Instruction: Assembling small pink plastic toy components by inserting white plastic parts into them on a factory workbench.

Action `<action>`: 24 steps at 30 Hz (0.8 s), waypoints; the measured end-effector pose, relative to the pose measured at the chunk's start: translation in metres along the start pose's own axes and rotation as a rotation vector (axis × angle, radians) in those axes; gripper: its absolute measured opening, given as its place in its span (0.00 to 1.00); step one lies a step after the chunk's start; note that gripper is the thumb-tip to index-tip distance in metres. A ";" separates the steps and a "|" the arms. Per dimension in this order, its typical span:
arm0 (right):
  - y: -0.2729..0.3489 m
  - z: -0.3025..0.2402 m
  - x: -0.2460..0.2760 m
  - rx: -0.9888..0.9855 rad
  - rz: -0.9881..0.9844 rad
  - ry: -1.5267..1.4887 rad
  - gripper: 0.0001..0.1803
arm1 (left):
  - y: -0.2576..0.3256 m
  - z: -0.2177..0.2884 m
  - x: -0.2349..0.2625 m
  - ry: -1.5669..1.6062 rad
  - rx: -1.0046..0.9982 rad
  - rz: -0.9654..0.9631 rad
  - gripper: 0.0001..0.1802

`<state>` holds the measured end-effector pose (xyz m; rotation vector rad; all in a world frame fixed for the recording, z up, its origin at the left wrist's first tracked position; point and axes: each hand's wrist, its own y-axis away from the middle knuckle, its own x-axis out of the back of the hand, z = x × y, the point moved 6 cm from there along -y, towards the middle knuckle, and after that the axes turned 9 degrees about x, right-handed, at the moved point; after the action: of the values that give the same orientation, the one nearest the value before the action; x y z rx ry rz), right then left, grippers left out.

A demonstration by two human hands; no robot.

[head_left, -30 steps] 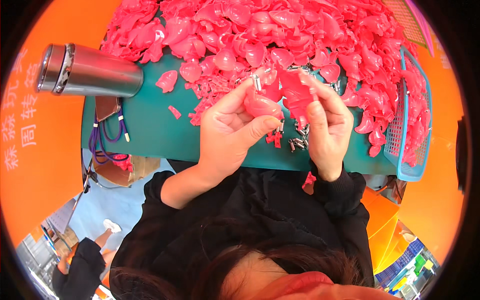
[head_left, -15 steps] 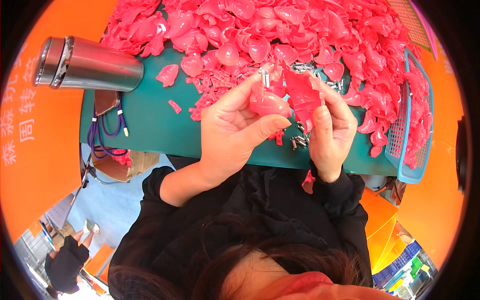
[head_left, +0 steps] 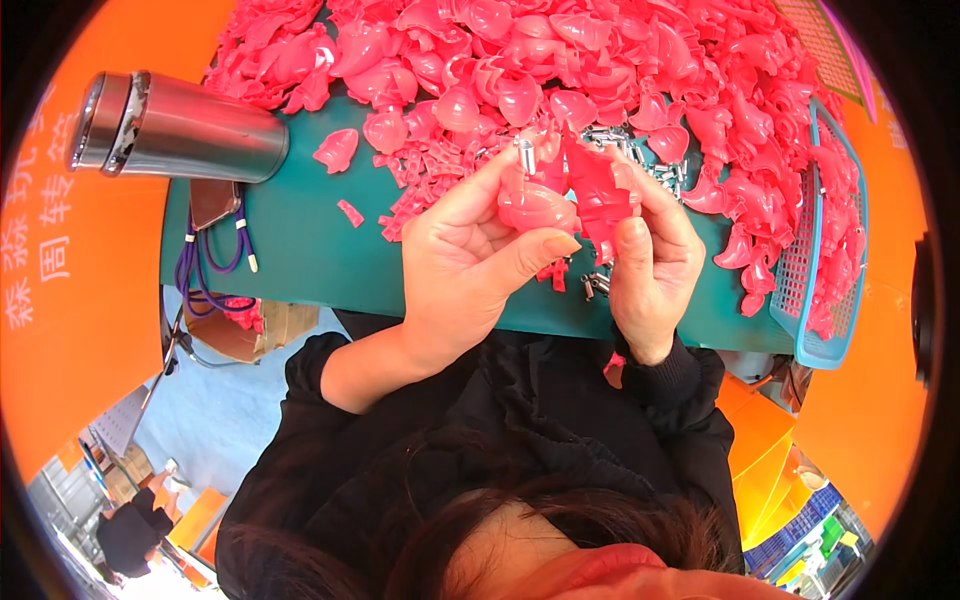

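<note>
My left hand (head_left: pixel 462 250) is closed on a pink plastic shell piece (head_left: pixel 538 207), its thumb lying along the lower edge. A small shiny metal cylinder (head_left: pixel 527 157) stands at the upper part of that piece, by my index fingertip. In my right hand (head_left: pixel 655 265) is a second pink shell half (head_left: pixel 602 190), hollow and jagged-edged, pinched between thumb and fingers. The two pieces are held side by side, close together above the green table (head_left: pixel 330 240). Whether their edges touch, I cannot tell. Loose metal cylinders (head_left: pixel 597 284) lie below and behind my hands.
A large heap of pink plastic pieces (head_left: pixel 540 60) covers the far side. On the left are a steel flask (head_left: pixel 195 128) lying on its side and a phone-like brown object (head_left: pixel 213 203) with a purple cord. A blue basket (head_left: pixel 828 345) of pink pieces stands at right.
My right hand has shifted slightly left, bringing its shell half nearer the left piece. The left hand has barely moved. In the background at lower left, another person has moved.
</note>
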<state>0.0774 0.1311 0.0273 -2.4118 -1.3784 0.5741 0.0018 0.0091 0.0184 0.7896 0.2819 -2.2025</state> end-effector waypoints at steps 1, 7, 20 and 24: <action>0.000 0.000 0.000 0.000 0.000 0.000 0.20 | 0.001 0.000 0.000 0.000 0.000 0.000 0.36; 0.000 -0.002 -0.005 -0.019 -0.038 0.115 0.20 | 0.002 0.001 -0.004 -0.082 0.040 0.016 0.36; -0.002 -0.001 -0.007 0.007 -0.131 0.447 0.18 | 0.001 0.000 -0.004 -0.301 -0.038 0.019 0.31; -0.001 -0.001 -0.007 -0.071 -0.135 0.513 0.18 | 0.001 -0.002 -0.003 -0.395 -0.033 0.049 0.30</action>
<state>0.0733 0.1253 0.0298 -2.2692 -1.3270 -0.1287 0.0048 0.0115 0.0185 0.3269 0.1005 -2.2431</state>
